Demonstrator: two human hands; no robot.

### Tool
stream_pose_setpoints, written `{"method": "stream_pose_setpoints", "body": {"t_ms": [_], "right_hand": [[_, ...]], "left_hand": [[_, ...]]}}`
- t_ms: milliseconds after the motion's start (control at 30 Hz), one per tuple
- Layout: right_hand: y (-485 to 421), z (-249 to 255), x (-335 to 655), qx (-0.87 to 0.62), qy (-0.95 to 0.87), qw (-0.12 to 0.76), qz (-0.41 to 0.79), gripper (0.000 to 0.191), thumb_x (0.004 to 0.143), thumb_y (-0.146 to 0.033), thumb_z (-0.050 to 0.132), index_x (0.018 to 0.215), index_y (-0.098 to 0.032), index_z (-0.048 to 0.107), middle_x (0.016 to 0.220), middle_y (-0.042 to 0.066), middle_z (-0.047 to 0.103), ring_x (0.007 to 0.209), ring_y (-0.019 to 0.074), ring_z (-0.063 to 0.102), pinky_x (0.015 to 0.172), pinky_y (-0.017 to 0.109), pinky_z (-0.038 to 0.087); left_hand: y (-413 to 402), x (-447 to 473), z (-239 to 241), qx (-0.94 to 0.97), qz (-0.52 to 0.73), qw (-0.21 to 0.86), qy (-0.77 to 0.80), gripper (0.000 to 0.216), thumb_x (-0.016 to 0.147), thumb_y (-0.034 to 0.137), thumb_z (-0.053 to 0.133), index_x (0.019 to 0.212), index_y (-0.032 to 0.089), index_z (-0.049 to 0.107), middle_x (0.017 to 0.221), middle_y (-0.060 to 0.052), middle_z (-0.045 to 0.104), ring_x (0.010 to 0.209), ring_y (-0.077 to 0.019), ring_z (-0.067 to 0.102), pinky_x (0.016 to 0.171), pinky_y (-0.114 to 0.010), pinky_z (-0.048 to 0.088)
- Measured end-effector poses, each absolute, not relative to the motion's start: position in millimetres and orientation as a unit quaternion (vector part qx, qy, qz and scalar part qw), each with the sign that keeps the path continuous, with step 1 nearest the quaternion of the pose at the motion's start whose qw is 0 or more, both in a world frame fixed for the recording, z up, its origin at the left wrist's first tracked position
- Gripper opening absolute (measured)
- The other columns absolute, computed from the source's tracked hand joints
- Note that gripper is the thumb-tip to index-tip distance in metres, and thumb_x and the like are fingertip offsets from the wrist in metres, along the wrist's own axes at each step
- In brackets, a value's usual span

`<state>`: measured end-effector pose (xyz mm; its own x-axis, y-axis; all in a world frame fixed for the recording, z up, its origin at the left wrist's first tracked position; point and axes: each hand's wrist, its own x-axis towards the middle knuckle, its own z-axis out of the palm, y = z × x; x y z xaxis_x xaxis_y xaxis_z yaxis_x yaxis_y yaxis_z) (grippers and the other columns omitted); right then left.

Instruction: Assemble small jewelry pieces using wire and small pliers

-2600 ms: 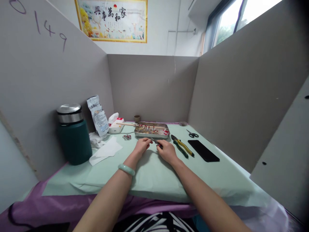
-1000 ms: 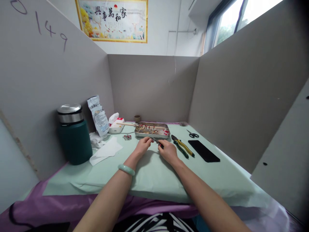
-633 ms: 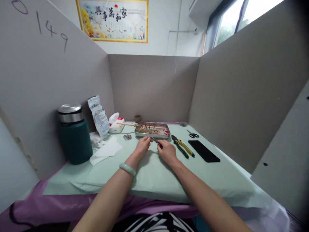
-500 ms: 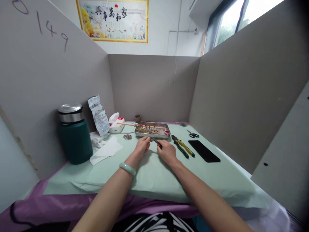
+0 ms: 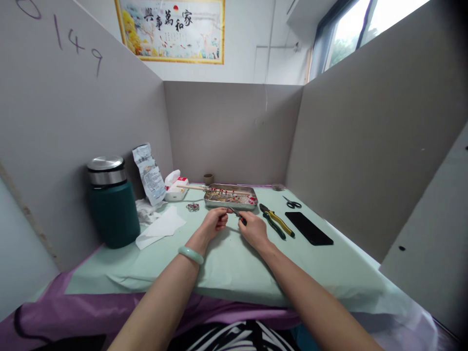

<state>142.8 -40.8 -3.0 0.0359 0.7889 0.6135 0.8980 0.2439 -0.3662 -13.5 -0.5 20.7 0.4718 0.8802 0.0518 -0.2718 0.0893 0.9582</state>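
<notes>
My right hand (image 5: 253, 228) is closed around a small pair of pliers (image 5: 240, 217) with dark handles, its thin metal jaws pointing left and away from me. The tips of the jaws meet the fingertips of my left hand (image 5: 215, 222). That hand is pinched, with the other fingers curled in; what it pinches is too small to make out. A green bangle circles the left wrist. Just beyond both hands sits a metal tray (image 5: 215, 205) holding red and gold beads or small parts, with a thin wooden stick resting across its left end.
Right of my hands lie green-and-yellow pliers (image 5: 278, 223), black scissors (image 5: 293, 204) and a black phone (image 5: 309, 228). At left stand a green flask (image 5: 114, 209), a foil pouch (image 5: 149, 175) and a tissue pack (image 5: 177, 190), near white paper (image 5: 161, 228) and a small beaded heap (image 5: 192, 207). Partitions enclose the table.
My left hand has turned slightly, its wrist and bangle shifting a little left and its fingers curling more. The right hand and the small pliers stay almost where they were.
</notes>
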Motion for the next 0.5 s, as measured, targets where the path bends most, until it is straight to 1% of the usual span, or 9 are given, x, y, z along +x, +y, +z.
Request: {"method": "stream_pose_setpoints", "body": {"t_ms": [267, 500], "right_hand": [[-41.9, -1.9, 143.6, -0.603, -0.696, 0.379, -0.086, 0.027, 0.08, -0.022, 0.049, 0.101, -0.026, 0.066, 0.093, 0.001, 0.067, 0.081, 0.0151, 0.059, 0.066, 0.023, 0.037], [-43.3, -1.1, 144.2, -0.603, -0.698, 0.376, -0.091, 0.027, 0.081, -0.022, 0.049, 0.102, -0.026, 0.066, 0.092, 0.002, 0.067, 0.081, 0.0151, 0.059, 0.066, 0.023, 0.037]], "left_hand": [[1.1, -14.4, 17.9, 0.557, 0.42, 0.65, 0.302, 0.018, 0.074, 0.027, 0.053, 0.084, 0.013, 0.056, 0.048, 0.009, 0.024, 0.038, -0.0039, 0.015, 0.038, -0.02, 0.006], [1.0, -14.6, 17.8, 0.562, 0.414, 0.65, 0.3, 0.016, 0.075, 0.027, 0.054, 0.084, 0.013, 0.055, 0.049, 0.01, 0.021, 0.038, -0.0037, 0.014, 0.038, -0.02, 0.006]]}}
